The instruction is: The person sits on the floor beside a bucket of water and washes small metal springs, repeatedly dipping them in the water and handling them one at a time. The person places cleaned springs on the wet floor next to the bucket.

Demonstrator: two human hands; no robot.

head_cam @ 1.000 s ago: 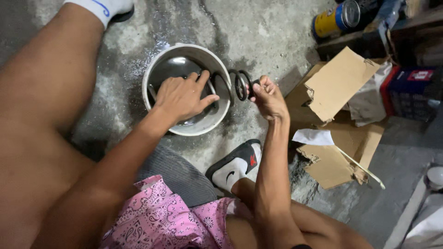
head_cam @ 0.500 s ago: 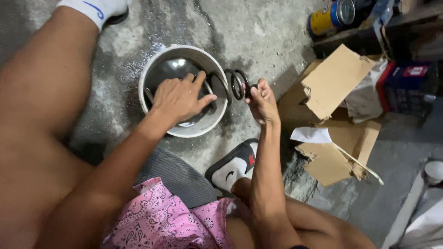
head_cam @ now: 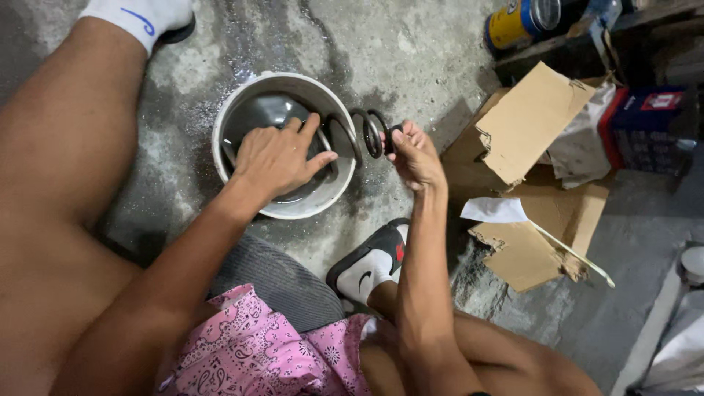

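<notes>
A round metal basin (head_cam: 242, 117) holding dark liquid sits on the concrete floor between my legs. My left hand (head_cam: 275, 158) rests inside it, fingers spread over one end of a black coil spring (head_cam: 363, 132). The spring lies across the basin's right rim, and its other end sticks out to the right. My right hand (head_cam: 414, 154) grips that outer end, just beyond the rim.
Torn cardboard pieces (head_cam: 528, 125) and white paper (head_cam: 493, 210) lie to the right, with a thin stick (head_cam: 572, 253). A yellow can (head_cam: 517, 22) and a blue and red box (head_cam: 645, 128) stand at the back right. My black and white sandal (head_cam: 370, 260) lies below the basin.
Both hands and the spring keep their places over the basin. The view has drifted a little, nothing else differs.
</notes>
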